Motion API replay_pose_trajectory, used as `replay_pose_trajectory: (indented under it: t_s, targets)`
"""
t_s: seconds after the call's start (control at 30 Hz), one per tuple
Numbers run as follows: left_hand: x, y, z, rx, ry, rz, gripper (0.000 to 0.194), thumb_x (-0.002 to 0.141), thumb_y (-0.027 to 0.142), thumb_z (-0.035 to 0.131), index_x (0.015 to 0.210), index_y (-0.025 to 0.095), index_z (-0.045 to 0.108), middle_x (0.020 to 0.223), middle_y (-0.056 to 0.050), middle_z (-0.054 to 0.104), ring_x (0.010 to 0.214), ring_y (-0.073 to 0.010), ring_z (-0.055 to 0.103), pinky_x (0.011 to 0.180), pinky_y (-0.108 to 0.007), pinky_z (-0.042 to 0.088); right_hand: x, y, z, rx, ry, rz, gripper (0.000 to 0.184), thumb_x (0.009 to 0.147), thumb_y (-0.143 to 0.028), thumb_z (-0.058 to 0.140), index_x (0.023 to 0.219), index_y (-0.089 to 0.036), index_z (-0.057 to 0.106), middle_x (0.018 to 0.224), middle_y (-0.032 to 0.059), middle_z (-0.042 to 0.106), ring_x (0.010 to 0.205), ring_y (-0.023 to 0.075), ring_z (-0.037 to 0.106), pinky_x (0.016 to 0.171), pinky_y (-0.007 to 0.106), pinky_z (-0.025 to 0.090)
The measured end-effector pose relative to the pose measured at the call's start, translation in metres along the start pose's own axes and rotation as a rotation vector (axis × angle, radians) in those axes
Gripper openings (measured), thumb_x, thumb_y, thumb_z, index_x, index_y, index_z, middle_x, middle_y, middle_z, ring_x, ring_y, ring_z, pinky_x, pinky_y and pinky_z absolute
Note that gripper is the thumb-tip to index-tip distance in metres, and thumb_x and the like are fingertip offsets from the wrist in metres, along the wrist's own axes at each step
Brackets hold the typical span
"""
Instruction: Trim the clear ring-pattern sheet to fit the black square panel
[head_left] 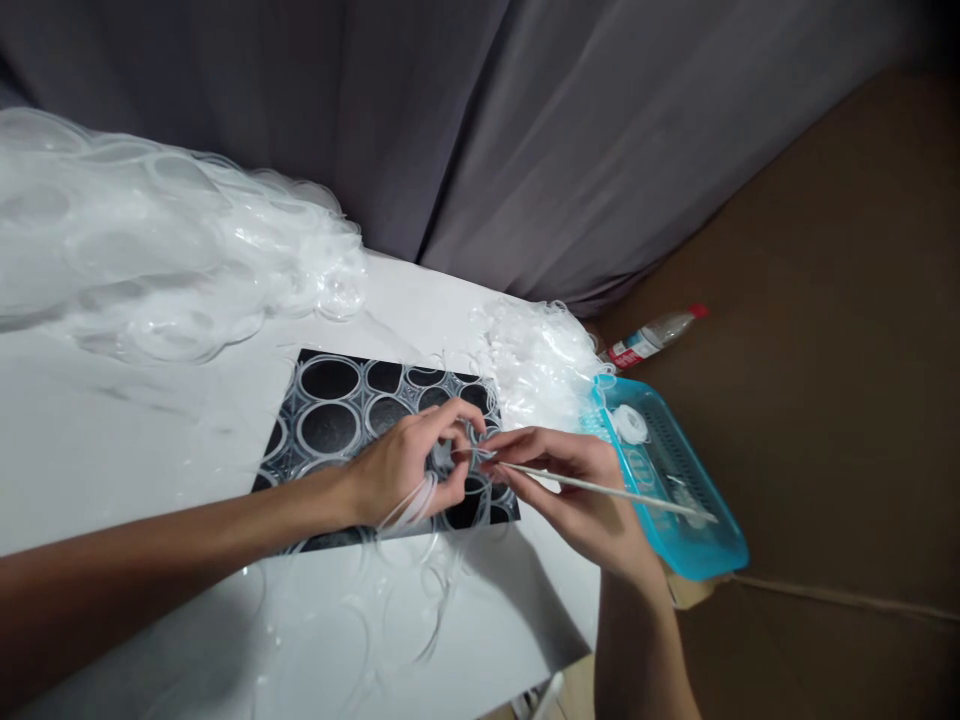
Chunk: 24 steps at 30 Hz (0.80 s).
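Grip pressed together at the fingertips, the right hand (pixel 600 525) is pinching the near end of a thin white stick (pixel 637 496), while the left hand (pixel 409 460) is curling its thumb and fingers just beside that end; whether they are closing on anything is too blurred to tell. Slender, pale and apparently straight, the stick is lying across the right hand, the nearer of the two, its long axis running from the fingertips rightward and slightly down the view, its free end hanging over a blue plastic basket (pixel 731 545). Thin whitish loops (pixel 421 500) are circling the left hand near the thumb. Beneath the hands, a black sheet (pixel 328 428) bearing pale ring outlines is resting on the white bench (pixel 75 420). Heaps of translucent rings (pixel 180 240) are spreading beyond, and a red-capped bottle (pixel 656 335) is lying past the basket, near a gray curtain (pixel 405 130).
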<state>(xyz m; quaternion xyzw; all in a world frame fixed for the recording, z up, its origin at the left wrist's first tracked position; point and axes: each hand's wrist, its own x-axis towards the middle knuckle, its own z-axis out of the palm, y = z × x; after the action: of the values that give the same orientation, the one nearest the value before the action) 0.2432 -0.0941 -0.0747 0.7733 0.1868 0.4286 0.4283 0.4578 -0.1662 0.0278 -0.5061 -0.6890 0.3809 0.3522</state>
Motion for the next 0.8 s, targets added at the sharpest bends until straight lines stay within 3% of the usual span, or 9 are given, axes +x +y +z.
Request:
replay_pose_trajectory:
  t_s: [0.13,0.23,0.3,0.43,0.53,0.67,0.8]
  targets:
    - [-0.002,-0.005,0.004,0.023,0.177,0.039,0.017,0.102,0.013,0.058,0.116,0.022,0.060,0.083,0.004,0.071,0.074,-0.0125,0.074,0.073,-0.027,0.061,-0.002,0.008,-0.003,0.022,0.029,-0.021,0.004,0.096,-0.025,0.087,0.094,-0.029,0.085,0.119,0.0075,0.086,0.105,0.0276,0.084,0.093,0.045,0.070]
    - [-0.003,-0.006,0.004,0.046,0.311,0.117,0.015,0.106,0.015,0.058,0.120,0.022,0.060,0.078,0.007,0.069,0.064,-0.0088,0.070,0.064,-0.021,0.058,0.002,0.028,-0.006,0.047,0.126,0.011,0.004,0.097,-0.028,0.087,0.094,-0.027,0.085,0.118,0.0084,0.085,0.108,0.0272,0.082,0.094,0.044,0.069]
    - [-0.004,-0.005,0.003,0.061,0.332,0.211,0.015,0.106,0.014,0.061,0.119,0.022,0.061,0.082,0.006,0.071,0.061,-0.0073,0.067,0.060,-0.019,0.056,0.007,0.043,-0.005,0.047,0.150,0.052,0.009,0.098,-0.032,0.086,0.092,-0.026,0.084,0.115,0.0087,0.085,0.107,0.0266,0.081,0.093,0.043,0.068]
    - [-0.006,0.005,0.005,0.091,0.163,0.476,0.012,0.104,0.013,0.066,0.112,0.022,0.063,0.076,0.006,0.069,0.056,-0.0087,0.062,0.054,-0.022,0.050,0.025,0.066,0.005,0.000,0.066,0.063,0.013,0.097,-0.037,0.085,0.093,-0.025,0.083,0.114,0.0085,0.084,0.104,0.0251,0.080,0.094,0.042,0.065]
    - [-0.009,0.021,0.008,0.118,0.016,0.581,0.016,0.106,0.020,0.069,0.093,0.022,0.060,0.065,0.007,0.060,0.049,-0.0099,0.052,0.046,-0.029,0.039,0.047,0.078,0.011,-0.022,-0.034,-0.014,0.012,0.097,-0.035,0.084,0.094,-0.024,0.082,0.113,0.0080,0.083,0.105,0.0240,0.079,0.094,0.041,0.063]
    - [-0.019,0.044,0.006,0.166,-0.094,0.507,0.035,0.107,0.031,0.073,0.079,0.023,0.055,0.065,0.007,0.054,0.050,-0.0098,0.047,0.044,-0.033,0.032,0.073,0.092,0.017,-0.026,-0.146,-0.053,0.012,0.096,-0.034,0.084,0.094,-0.022,0.081,0.100,0.0060,0.083,0.093,0.0214,0.077,0.086,0.036,0.061]
    - [-0.033,0.056,-0.003,0.138,-0.023,0.386,0.033,0.104,0.017,0.073,0.080,0.023,0.051,0.072,0.005,0.052,0.058,-0.0106,0.046,0.049,-0.031,0.034,0.078,0.100,0.025,0.011,-0.130,-0.038,0.016,0.094,-0.036,0.085,0.091,-0.021,0.080,0.098,0.0059,0.082,0.088,0.0203,0.075,0.081,0.034,0.060]
